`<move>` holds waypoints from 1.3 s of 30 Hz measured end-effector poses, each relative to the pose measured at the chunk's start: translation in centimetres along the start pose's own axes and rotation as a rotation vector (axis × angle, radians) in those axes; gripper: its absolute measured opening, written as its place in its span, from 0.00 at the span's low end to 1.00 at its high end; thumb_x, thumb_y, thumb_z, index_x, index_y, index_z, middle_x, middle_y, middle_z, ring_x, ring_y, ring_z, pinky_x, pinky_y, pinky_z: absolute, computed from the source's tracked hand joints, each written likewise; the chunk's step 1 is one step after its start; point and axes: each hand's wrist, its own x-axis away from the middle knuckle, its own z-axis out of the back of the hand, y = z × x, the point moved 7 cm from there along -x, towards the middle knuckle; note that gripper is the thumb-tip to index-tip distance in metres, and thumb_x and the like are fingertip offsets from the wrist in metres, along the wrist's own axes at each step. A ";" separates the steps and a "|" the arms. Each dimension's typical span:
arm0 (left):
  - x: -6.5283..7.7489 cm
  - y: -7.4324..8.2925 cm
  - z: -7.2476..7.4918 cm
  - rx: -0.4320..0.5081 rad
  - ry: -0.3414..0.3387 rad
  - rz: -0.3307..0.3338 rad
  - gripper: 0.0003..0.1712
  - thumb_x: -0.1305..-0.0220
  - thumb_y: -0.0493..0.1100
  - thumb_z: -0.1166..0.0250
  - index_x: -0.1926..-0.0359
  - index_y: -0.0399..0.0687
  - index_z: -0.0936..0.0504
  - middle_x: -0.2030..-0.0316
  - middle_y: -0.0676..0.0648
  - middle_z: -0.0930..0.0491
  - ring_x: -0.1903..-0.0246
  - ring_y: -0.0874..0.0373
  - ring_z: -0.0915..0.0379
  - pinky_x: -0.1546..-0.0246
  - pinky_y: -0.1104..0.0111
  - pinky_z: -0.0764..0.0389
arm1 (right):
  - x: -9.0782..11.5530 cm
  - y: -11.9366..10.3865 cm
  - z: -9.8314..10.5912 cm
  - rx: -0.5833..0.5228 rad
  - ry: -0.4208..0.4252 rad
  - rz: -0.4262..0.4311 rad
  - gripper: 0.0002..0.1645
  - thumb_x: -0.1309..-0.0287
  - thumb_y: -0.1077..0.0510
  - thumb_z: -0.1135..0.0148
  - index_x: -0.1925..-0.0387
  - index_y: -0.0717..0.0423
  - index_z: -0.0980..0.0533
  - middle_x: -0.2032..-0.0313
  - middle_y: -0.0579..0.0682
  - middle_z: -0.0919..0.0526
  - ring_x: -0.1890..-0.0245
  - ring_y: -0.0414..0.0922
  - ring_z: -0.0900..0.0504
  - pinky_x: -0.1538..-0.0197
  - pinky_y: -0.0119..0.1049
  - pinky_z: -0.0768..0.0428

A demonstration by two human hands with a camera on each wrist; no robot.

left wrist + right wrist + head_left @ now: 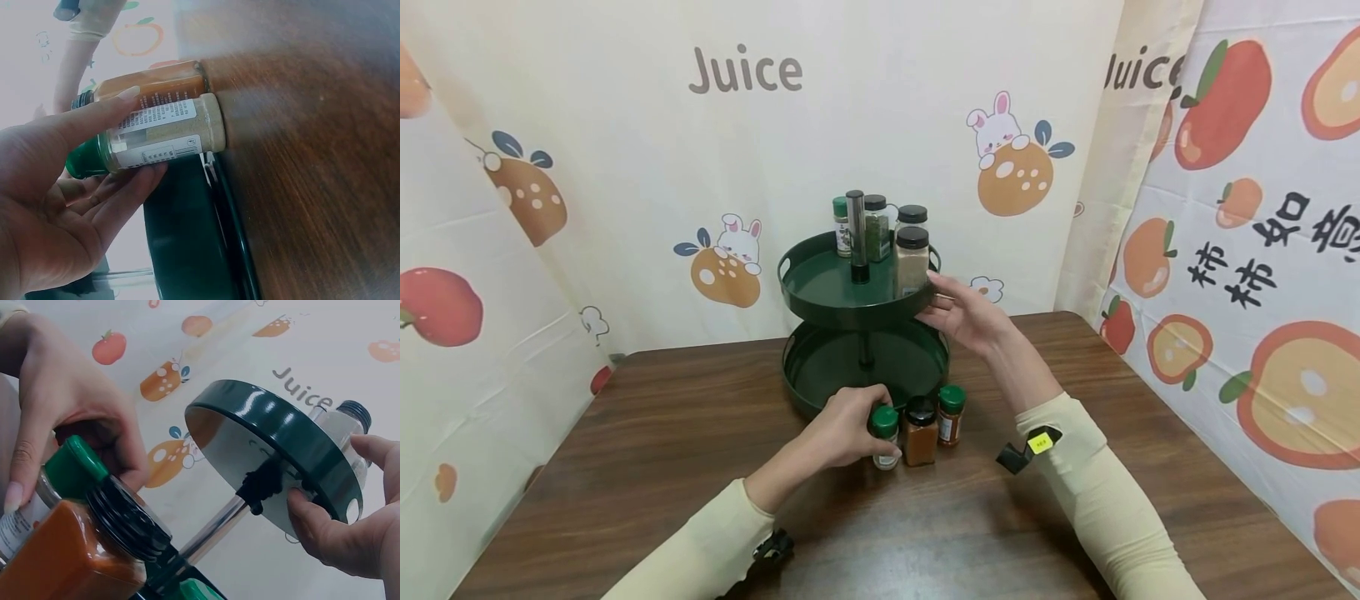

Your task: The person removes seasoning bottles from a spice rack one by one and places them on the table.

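My left hand [847,429] grips a small spice jar [165,134] with a green cap, thumb on one side and fingers on the other. Pale powder and white labels show on it in the left wrist view. Beside it stand a black-capped jar [921,437] of orange-brown powder and a green-capped jar [951,423] with reddish contents. My right hand [966,318] pinches the right rim of the dark green upper tray [816,287], its thumb [312,519] underneath. Below is the matching lower tray [820,367], right behind the left hand.
Several jars stand on the upper tray, among them a black-capped jar [912,262] by the right hand and a green-capped one [841,225] at the back. A metal post [856,229] rises through its middle. Wooden tabletop [685,433] surrounds the rack; a printed curtain [880,108] hangs behind.
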 end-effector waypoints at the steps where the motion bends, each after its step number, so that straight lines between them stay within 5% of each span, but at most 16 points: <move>1: 0.0 0.0 0.0 0.000 0.001 -0.001 0.26 0.58 0.53 0.18 0.62 0.53 0.24 0.72 0.56 0.23 0.71 0.61 0.28 0.72 0.67 0.23 | 0.0 -0.1 0.2 -0.010 0.004 0.009 0.39 0.33 0.52 0.40 0.29 0.57 0.46 0.39 0.62 0.34 0.42 0.52 0.25 0.49 0.38 0.17; 19: -0.1 -0.1 -0.1 -0.008 0.000 -0.007 0.27 0.58 0.54 0.19 0.62 0.53 0.24 0.72 0.56 0.22 0.71 0.61 0.28 0.72 0.68 0.23 | -0.1 -0.3 0.7 0.004 0.074 0.015 0.41 0.35 0.56 0.37 0.28 0.62 0.46 0.46 0.60 0.28 0.50 0.48 0.19 0.51 0.36 0.16; 26: 0.0 0.0 -0.1 -0.015 0.008 -0.013 0.26 0.58 0.54 0.19 0.62 0.54 0.24 0.72 0.57 0.23 0.72 0.61 0.28 0.72 0.68 0.24 | 0.4 0.0 -0.4 0.017 0.026 -0.024 0.45 0.34 0.57 0.37 0.26 0.62 0.51 0.40 0.63 0.30 0.45 0.51 0.21 0.48 0.40 0.17; 32: 0.1 0.0 -0.1 -0.007 0.006 -0.012 0.26 0.58 0.54 0.19 0.63 0.53 0.25 0.72 0.56 0.23 0.72 0.61 0.28 0.72 0.68 0.23 | 0.5 0.3 -0.9 0.006 0.002 -0.049 0.41 0.36 0.57 0.35 0.29 0.64 0.44 0.45 0.62 0.26 0.47 0.51 0.20 0.47 0.42 0.19; 39: 0.0 0.0 0.0 -0.006 0.007 -0.016 0.26 0.58 0.54 0.19 0.63 0.53 0.25 0.72 0.56 0.23 0.72 0.61 0.28 0.72 0.68 0.23 | 0.1 0.2 -0.3 -0.027 0.038 0.002 0.39 0.32 0.53 0.40 0.28 0.54 0.47 0.38 0.63 0.36 0.40 0.54 0.28 0.49 0.39 0.17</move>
